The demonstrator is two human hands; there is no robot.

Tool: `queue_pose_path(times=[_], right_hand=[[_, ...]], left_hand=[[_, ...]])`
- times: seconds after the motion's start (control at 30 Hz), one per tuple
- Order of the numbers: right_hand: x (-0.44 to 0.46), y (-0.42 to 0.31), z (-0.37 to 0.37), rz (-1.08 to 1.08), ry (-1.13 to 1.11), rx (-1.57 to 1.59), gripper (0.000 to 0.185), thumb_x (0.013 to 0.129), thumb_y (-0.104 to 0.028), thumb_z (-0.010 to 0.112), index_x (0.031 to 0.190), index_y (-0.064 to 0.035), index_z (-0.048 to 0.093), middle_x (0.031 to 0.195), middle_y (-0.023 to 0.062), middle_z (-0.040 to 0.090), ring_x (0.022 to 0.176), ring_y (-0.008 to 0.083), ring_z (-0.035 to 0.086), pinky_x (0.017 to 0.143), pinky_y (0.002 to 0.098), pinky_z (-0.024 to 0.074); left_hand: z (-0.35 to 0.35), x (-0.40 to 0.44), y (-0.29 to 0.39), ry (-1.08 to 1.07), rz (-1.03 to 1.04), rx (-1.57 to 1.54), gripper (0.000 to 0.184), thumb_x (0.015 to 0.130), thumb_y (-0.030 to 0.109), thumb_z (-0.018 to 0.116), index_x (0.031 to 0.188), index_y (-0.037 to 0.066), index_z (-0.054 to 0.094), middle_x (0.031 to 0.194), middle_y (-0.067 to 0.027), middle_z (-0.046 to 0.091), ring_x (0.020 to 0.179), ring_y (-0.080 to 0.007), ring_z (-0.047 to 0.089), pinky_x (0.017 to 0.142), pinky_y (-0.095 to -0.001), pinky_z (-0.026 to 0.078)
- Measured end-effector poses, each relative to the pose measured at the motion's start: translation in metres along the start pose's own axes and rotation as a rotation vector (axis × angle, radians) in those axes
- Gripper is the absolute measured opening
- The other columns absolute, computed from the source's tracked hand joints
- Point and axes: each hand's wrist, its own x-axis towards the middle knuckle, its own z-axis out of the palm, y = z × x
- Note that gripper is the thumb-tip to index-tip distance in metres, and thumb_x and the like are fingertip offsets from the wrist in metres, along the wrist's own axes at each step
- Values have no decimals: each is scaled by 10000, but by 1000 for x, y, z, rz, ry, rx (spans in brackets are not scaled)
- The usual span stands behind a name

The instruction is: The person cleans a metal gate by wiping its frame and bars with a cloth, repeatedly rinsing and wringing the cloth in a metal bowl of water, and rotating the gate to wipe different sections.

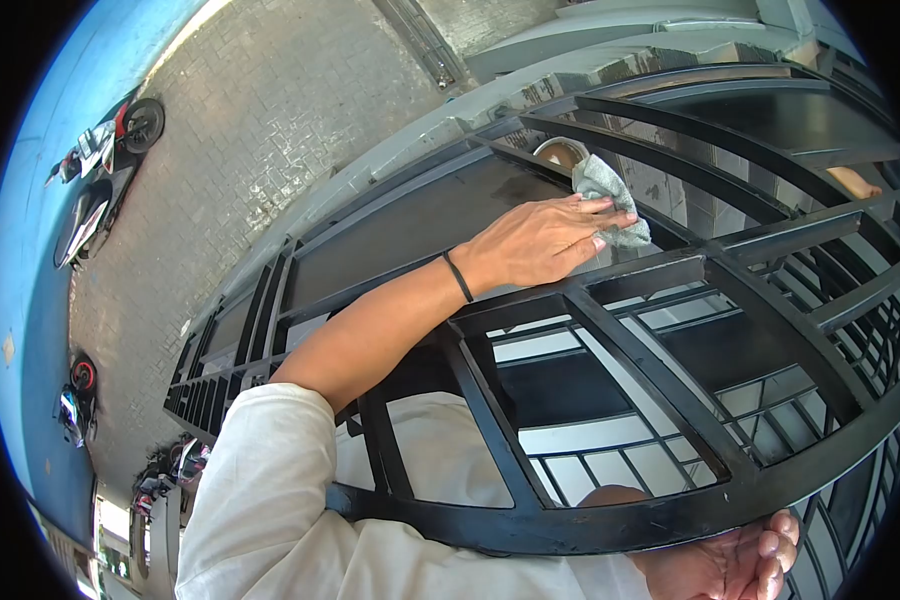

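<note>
My left hand, with a thin dark band at its wrist, presses a damp grey cloth between its fingers, near the inner edge of a black metal frame. The cloth is bunched, and one end sticks up past the fingertips. Just beyond it is a round container with brown contents, partly covered by the cloth and a bar. At the bottom right, my right hand lies palm up against the underside of the frame's outer rail. Its fingers are loosely bent, its palm looks bare, and the rail hides part of it.
Dark flat panels and crossing bars surround both hands. A skin-coloured shape shows at the far right between bars. Motorbikes stand on the paved ground beside a blue wall.
</note>
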Motion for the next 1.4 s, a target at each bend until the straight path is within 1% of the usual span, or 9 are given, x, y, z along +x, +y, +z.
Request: queue_pose_path(times=[0.23,0.3,0.37,0.5,0.6,0.7,0.87,1.13,1.4], right_hand=[[-1,2,2,14,-16,-12,472,1073,-249,255,1054,92,582,869,204,628,829,299,661,767,373,587],[-1,2,3,19,-14,-18,472,1073,-248,256,1052,92,583,867,204,628,829,299,661,766,372,587],[-1,0,0,19,-11,-32,471,1072,-247,257,1049,91,585,866,203,628,829,298,661,766,371,587],[-6,-7,1,3,-6,-59,470,1072,-244,259,1044,91,588,862,203,629,829,297,661,765,370,587],[-5,-8,2,-17,-2,-83,470,1071,-243,260,1040,90,590,860,203,629,829,296,661,765,369,587],[-4,-9,7,-40,7,-76,459,1068,-224,268,1022,94,595,859,205,631,823,294,657,758,366,586],[-2,-11,4,6,-24,26,517,1078,-250,231,1083,112,600,918,232,650,886,309,664,788,375,586],[-1,-10,-11,99,-13,61,499,1059,-255,265,1096,101,613,1004,246,626,987,347,631,904,421,533],[-13,-6,-32,249,17,110,502,1052,-273,304,1038,112,626,1035,241,612,1053,343,617,966,419,503]], left_hand=[[7,14,-9,171,81,-89,408,1028,274,404,1353,119,596,1510,-104,453,1366,-331,447,1145,-409,387],[1,17,-21,-1,-224,0,419,1035,306,381,1320,93,603,1500,-129,461,1331,-356,472,1115,-409,403],[3,20,-45,43,-132,113,448,1042,327,342,1333,73,569,1474,-156,484,1280,-380,509,1076,-433,419],[-13,25,-91,-163,-770,132,489,1035,358,274,1384,109,510,1396,-161,556,1245,-384,535,1048,-482,425],[11,18,-163,-113,-678,218,464,1045,351,290,1318,98,567,1313,-182,608,1202,-392,565,1032,-484,437],[-21,14,-101,-313,-546,198,469,1074,342,299,1179,13,616,1250,-234,613,1144,-437,555,957,-489,437],[2,2,-70,85,61,189,292,1003,228,486,889,-8,616,814,-185,621,778,-399,608,679,-493,466],[-21,16,-47,-45,-431,152,370,944,300,499,859,-1,696,840,-233,661,788,-417,625,747,-489,482],[-9,9,-49,59,-368,183,306,910,256,517,799,16,670,821,-216,665,781,-408,637,741,-492,506]])
